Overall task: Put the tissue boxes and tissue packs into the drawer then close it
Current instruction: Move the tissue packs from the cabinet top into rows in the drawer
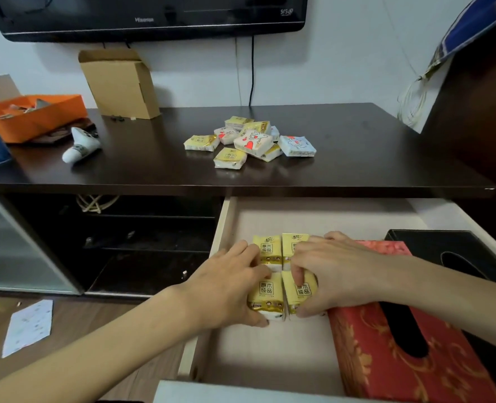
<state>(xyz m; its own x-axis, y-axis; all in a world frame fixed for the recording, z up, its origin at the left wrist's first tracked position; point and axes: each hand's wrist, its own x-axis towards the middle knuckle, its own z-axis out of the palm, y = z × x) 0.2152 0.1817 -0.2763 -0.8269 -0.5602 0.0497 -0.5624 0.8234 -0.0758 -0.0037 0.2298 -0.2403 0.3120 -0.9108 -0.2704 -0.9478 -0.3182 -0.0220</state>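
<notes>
The drawer point(225, 225) stands pulled out under the dark tabletop. Inside it lie several yellow tissue packs point(267, 248) in a tight block. My left hand point(226, 286) grips the near left pack point(265, 295), and my right hand point(334, 274) grips the near right pack point(303, 292). A red patterned tissue box point(386, 353) lies in the drawer to the right of the packs, with a black tissue box point(444, 242) beyond it. A heap of several more tissue packs point(252, 141) rests on the tabletop.
On the dark tabletop point(357, 158) stand an open cardboard box point(121, 85), an orange tray point(34, 114) and a white ceramic piece point(80, 146). A TV point(147, 16) hangs above. A sheet of paper point(28, 327) lies on the floor at left.
</notes>
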